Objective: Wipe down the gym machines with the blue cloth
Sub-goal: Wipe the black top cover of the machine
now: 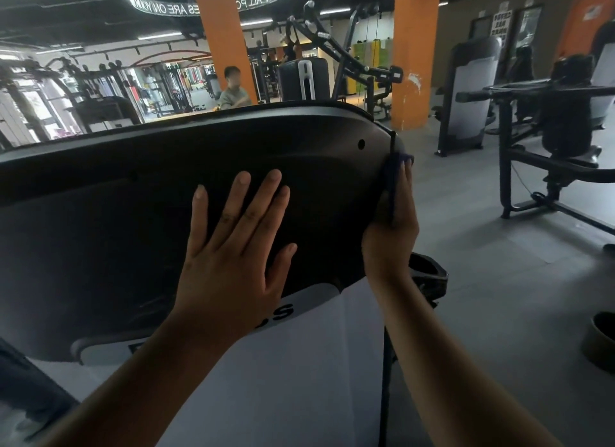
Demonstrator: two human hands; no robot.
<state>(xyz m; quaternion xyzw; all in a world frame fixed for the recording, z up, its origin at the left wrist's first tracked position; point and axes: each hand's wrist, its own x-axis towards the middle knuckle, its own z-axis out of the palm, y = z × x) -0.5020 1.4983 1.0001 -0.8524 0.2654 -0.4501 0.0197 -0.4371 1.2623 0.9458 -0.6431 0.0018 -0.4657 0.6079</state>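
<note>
- The gym machine's black cover fills the left and middle of the frame, broad, rounded and tilted, its top edge running from middle left up towards the upper right.
- The left hand lies flat on this cover near the frame's centre. Its fingers are straight and spread, grasping nothing.
- The right hand is at the cover's right edge, right of centre. It clasps the blue cloth against that edge, fingers pointing up along it.
- The blue cloth is dark and bunched, caught between the right hand and the cover's rim. A little of it shows above the fingertips.
- Below the cover, in the lower middle, is a white panel. Black lettering on it is partly hidden by the left wrist.
- The grey floor spreads over the right side of the frame.
- Another black machine stands at upper right, well apart from the hands.
- An orange pillar rises in the upper right of centre.
- A seated person shows beyond the cover's top edge, upper centre.
- A lit ring with letters hangs from the ceiling at the top.
</note>
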